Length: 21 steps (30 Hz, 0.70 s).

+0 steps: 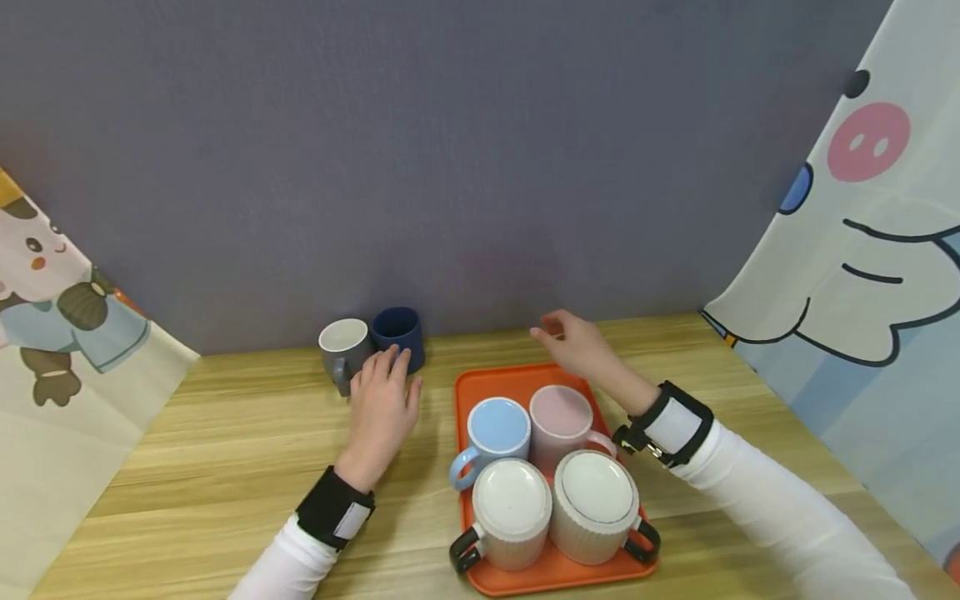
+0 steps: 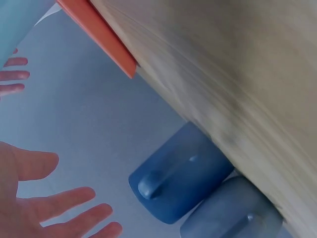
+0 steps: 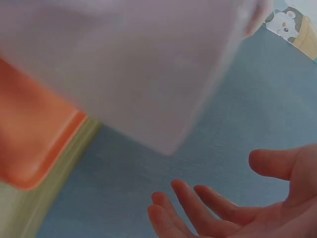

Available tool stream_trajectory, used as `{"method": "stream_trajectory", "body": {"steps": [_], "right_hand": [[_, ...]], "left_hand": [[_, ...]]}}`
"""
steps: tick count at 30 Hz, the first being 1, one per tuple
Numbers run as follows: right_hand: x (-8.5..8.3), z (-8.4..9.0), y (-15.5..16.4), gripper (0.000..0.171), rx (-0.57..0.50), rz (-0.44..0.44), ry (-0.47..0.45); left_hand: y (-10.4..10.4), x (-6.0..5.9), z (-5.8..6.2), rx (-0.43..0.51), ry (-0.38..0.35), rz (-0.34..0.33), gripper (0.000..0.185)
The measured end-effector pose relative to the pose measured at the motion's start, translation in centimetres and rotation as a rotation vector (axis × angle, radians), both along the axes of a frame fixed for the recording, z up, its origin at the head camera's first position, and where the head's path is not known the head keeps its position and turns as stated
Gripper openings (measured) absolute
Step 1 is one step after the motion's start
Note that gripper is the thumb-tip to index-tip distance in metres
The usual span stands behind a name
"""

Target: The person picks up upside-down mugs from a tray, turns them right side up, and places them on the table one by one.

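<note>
Blue mug (image 1: 400, 335) stands against the wall at the back of the table (image 1: 225, 450), just past the left fingertips, touching the grey mug (image 1: 343, 344) beside it. Left hand (image 1: 384, 406) lies palm down, fingers (image 1: 390, 362) straight and slightly spread; tips reach the foot of both mugs. Contact with the blue one looks likely from the head view but I cannot confirm it. Left wrist view: fingers (image 2: 69, 208) extended, nothing in the palm, both mugs beyond the tips, handles facing the camera.

Right hand (image 1: 576, 343) hovers above the far edge of the orange tray (image 1: 480, 383), fingers loosely curved, pointing left, holding nothing. Right wrist view shows the same: fingers (image 3: 208, 203) relaxed, palm empty, with a blurred pale mug wall filling the upper frame.

On the tray, nearer the person than the right fingers: light-blue mug (image 1: 497, 433) and pink mug (image 1: 562, 421) side by side, then two white ribbed mugs (image 1: 555, 508) with black handles at the near end. All four upright, packed close.
</note>
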State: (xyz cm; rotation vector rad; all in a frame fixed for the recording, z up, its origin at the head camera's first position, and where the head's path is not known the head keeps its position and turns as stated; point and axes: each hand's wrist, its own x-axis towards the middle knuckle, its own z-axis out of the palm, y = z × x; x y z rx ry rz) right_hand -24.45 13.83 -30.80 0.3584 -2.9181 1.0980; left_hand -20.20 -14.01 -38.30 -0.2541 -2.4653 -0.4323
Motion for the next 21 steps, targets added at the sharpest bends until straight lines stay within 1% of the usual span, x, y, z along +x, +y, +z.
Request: {"method": "stream_trajectory", "body": {"steps": [7,13,17,21], "right_hand": [[1.0,-1.4,1.3,0.046,-0.005,-0.009,0.016],[2.2,-2.1,2.5,0.048,0.001,-0.026,-0.004],[2.9,-2.6,3.2,0.048,-0.004,-0.017,0.028],[3.6,-2.9,3.7,0.045,0.006,-0.021,0.059]], "left_hand": [[0.9,-0.2,-0.2,-0.009,0.007,-0.014,0.041],[1.6,-0.3,-0.3,-0.005,-0.032,-0.018,0.042],[2.0,-0.2,-0.4,-0.006,-0.035,-0.029,0.042],[2.4,-0.3,-0.3,-0.008,-0.056,-0.035,0.043]]}}
